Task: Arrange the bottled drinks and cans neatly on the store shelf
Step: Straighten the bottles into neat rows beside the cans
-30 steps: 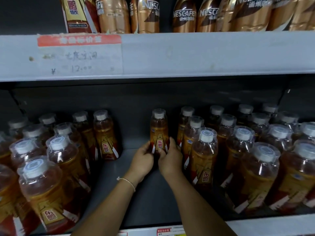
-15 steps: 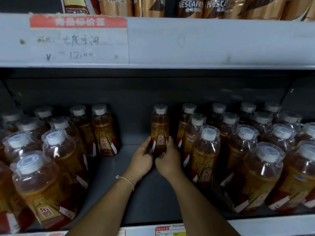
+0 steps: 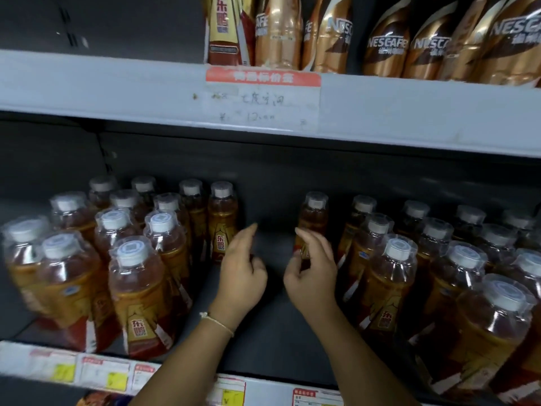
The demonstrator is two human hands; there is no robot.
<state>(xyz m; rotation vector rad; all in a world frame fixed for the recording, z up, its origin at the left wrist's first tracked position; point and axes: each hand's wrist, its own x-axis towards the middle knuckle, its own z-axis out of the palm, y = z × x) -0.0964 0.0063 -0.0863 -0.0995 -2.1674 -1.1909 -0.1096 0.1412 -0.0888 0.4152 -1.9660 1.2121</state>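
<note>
The lower shelf (image 3: pixel 272 341) carries amber bottles in two blocks, left (image 3: pixel 137 291) and right (image 3: pixel 433 288), with a bare gap between. The lone bottle (image 3: pixel 313 221) stands at the gap's back, beside the right block. My right hand (image 3: pixel 313 273) hovers before it, fingers loosely curled, gripping nothing. My left hand (image 3: pixel 241 273) hangs relaxed, empty.

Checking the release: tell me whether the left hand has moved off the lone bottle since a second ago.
Yes. The left hand has come off the lone bottle and shifted leftward, towards the left group's end bottle, holding nothing.
</note>
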